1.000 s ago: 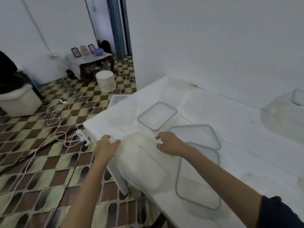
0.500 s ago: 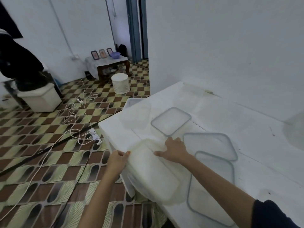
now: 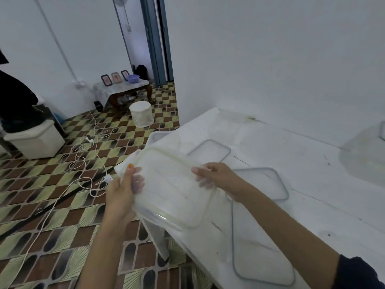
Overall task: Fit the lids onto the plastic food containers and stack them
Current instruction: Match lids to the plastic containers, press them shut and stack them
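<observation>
**Translucent plastic container held in both your hands above the table corner**

Translucent and slightly milky, the container (image 3: pixel 173 184) is off the table (image 3: pixel 312 184). You hold it in the air above the table's left corner, the one closest to the tiled floor (image 3: pixel 41 205). It is tilted, with its broad face turned to you. Whether this face is the opening or the base cannot be told.

Your left hand (image 3: pixel 123 192) grips the left short side. The thumb lies on the rim, and the fingers (image 3: pixel 138 184) are curled behind the wall, where they show through the plastic. Your right hand (image 3: pixel 218 178) grips the opposite short side in the same way, thumb in front and fingers behind.

Three lids with grey rims lie flat on the table. The small lid (image 3: pixel 209 152) is beyond the container, toward the far edge. The middle lid (image 3: pixel 264 182) is just beside your right wrist. The large lid (image 3: pixel 260 247) lies under your right forearm, along the near edge, and its far end appears to go under the middle lid.

A second container (image 3: pixel 156 135) stands at the table's left edge, partly hidden behind the one you hold. A third container (image 3: pixel 362 151) is at the right, well apart from your hands.

On the floor are white cables (image 3: pixel 83 163) and a white bucket (image 3: pixel 141 113).
</observation>
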